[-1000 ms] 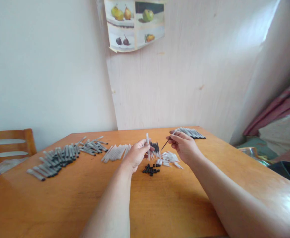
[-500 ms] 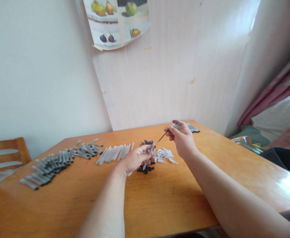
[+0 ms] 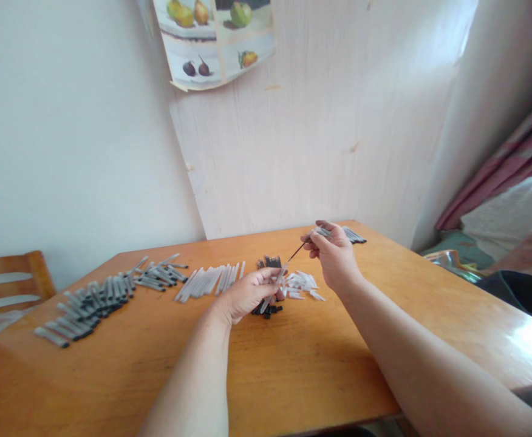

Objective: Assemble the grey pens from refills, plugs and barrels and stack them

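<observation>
A clear pen tube [image 3: 266, 303] is held, tilted, over the worktop [image 3: 293, 370] by the left hand [image 3: 248, 294], pinched between thumb and fingers. A thin dark pen refill [image 3: 299, 247] is pinched by the fingertips of the right hand [image 3: 334, 255]. Its tip is seen right at the top of the tube; whether it is inside cannot be told. Both hands are nearly closed. Little black plugs [image 3: 270, 311] are partly hidden under the left hand, with more dark refills [image 3: 271, 262] just behind it. Small white pieces [image 3: 302, 282] are spread to the right. Clear tubes [image 3: 209, 281] are lined up to the left. Farther left, pens with black ends [image 3: 97, 303] are heaped. A fruit picture [image 3: 215, 45] is hung on the wall [image 3: 284, 152].
</observation>
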`<action>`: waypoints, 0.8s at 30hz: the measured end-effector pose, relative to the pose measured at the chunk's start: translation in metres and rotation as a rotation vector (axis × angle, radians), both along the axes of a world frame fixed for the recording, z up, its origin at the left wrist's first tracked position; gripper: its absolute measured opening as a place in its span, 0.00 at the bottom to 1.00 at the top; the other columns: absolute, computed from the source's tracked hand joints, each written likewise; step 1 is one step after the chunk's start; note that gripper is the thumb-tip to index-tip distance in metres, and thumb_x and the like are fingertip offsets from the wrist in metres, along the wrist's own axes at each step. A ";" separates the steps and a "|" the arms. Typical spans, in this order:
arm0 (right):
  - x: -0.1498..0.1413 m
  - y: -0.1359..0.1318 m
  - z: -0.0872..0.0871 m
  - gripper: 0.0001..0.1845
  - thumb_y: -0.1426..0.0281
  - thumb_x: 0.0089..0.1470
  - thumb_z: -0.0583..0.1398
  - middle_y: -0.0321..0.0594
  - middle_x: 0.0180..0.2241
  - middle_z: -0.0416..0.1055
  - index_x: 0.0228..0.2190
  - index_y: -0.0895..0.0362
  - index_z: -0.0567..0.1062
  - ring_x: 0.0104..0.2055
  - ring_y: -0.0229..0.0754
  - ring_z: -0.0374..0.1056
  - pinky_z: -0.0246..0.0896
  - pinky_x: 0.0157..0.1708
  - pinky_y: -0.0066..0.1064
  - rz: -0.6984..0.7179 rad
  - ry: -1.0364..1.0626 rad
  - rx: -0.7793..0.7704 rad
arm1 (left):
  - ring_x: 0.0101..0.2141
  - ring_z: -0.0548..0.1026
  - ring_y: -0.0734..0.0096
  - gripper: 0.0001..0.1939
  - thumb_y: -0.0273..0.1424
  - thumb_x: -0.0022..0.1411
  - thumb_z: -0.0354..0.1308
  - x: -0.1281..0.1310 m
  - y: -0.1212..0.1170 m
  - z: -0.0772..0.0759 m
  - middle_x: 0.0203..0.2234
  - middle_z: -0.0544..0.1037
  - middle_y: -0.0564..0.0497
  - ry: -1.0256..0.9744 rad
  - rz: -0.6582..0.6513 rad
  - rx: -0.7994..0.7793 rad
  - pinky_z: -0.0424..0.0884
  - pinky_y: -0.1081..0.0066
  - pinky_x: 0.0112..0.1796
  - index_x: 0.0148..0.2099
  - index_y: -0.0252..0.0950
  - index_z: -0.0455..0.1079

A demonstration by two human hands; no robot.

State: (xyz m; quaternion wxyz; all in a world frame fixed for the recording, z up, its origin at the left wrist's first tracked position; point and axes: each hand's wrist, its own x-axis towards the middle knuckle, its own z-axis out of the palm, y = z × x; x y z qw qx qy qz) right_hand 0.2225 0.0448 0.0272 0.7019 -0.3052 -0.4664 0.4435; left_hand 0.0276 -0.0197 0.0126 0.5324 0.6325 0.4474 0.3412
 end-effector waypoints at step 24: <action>-0.018 -0.010 -0.016 0.11 0.65 0.45 0.62 0.38 0.25 0.72 0.29 0.58 0.71 0.25 0.35 0.66 0.56 0.22 0.25 0.187 -0.276 -0.083 | 0.25 0.67 0.78 0.26 0.36 0.58 0.59 -0.004 0.005 -0.004 0.34 0.77 0.46 -0.084 -0.045 0.007 0.57 0.75 0.27 0.59 0.36 0.65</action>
